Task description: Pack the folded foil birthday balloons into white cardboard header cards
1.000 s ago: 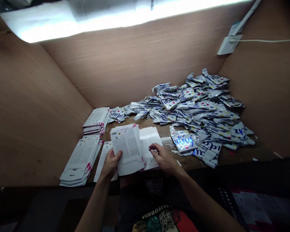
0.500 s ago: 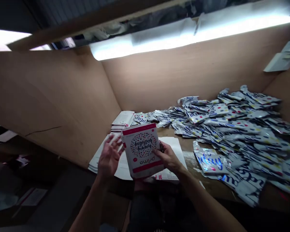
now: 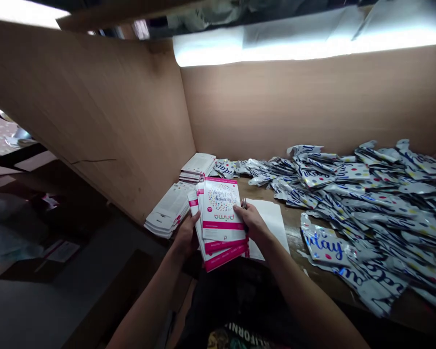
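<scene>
Several white and pink printed packets, marked "prima" and "happy birthday", are fanned out between my two hands. My left hand grips their left edges, with its thumb on top. On the right side, my right hand is closed on the packets, its thumb on the front one. A dark object, too small to make out, shows at my right fingers. Under and right of my right hand lies a white sheet on the table.
Left of my hands are flat white packets, with a smaller stack behind them. A large heap of folded foil pieces covers the right side. Wooden panels stand at the back and left, under a bright lamp.
My left hand, open and apart before, has closed on the packets. They are now fanned, where one front packet showed earlier. The flat packets at the left are more exposed, and the view has shifted.
</scene>
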A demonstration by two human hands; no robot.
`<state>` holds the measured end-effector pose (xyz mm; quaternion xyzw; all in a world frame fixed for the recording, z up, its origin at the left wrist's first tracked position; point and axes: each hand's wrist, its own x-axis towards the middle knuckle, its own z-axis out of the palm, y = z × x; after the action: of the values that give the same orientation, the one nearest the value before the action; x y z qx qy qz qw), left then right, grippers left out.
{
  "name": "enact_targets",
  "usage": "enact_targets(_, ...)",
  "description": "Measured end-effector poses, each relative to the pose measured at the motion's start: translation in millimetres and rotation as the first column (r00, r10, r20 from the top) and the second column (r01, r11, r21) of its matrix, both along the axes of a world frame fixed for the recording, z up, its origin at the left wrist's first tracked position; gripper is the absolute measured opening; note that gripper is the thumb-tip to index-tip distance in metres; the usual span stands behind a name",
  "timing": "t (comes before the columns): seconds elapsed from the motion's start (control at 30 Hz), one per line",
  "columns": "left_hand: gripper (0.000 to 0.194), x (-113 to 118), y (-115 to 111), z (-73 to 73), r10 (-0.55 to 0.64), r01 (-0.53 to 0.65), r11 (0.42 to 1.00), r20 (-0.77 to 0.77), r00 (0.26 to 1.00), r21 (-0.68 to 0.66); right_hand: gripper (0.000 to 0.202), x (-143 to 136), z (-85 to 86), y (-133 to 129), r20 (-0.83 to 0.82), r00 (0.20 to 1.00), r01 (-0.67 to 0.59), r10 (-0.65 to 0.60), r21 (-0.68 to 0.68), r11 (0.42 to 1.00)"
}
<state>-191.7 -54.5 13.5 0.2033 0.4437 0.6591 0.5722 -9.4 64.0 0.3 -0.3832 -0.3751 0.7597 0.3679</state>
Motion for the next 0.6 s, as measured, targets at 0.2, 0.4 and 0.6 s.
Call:
enact_targets(0.2,0.051,24.6,4.0,-18.4,0.059,-0.055,0.995,0.058,0.997,-0.078,0.039,19.7,-21.1,9.2,0.101,0.984,0.146,-0.149,0.042,0.988)
enact_targets(0.4,0.049,28.7,1.9,-16.1,0.028,-0.026,0.999,0.029,0.999,-0.046,0.042,33.5,-21.4,12.9,0.127,0.976,0.172,-0.179,0.068,0.983)
enact_targets(0.6,0.048,28.6,-3.1,-13.3,0.024,-0.025,0.998,-0.018,1.000,-0.056,0.045,44.6,-16.9,12.0,0.135,0.969,0.195,-0.207,0.100,0.976)
